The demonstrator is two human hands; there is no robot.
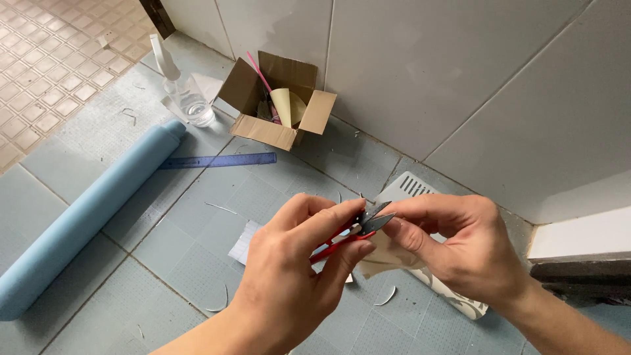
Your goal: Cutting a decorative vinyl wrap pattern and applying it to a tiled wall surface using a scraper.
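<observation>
- Left hand (289,263) is wrapped around a little pair of red-handled snips (355,230), thumb and fingers closed on the handles. The dark blades poke out toward the other hand and look only slightly parted.
- Right hand (453,246) is pinching a small scrap of pale paper (384,256), thumb on top and fingers under. The scrap hangs just below the blade tips, right between the two hands.
- Both hands are close together, nearly touching at the fingertips, held up above the floor (197,263).
- Looks to me like a trimming step: the blades sit right at the edge of the scrap. I can't tell if they're actually biting into it.
- My guess is the tricky part is keeping the scrap taut and steady so the edge feeds cleanly into the blades. Fingertips are very near the tips, so small careful squeezes.
- Thin curved slivers (386,296) lie on the tiles below the hands, with a white ribbed sheet (244,242) under the left hand.
- Far off to the left of the hands is a long blue roll (85,217), and beyond them a blue ruler (217,161).
- Up past the ruler sit a clear spray bottle (181,85) and an open cardboard box (276,98) with odds and ends in it, against the wall.
</observation>
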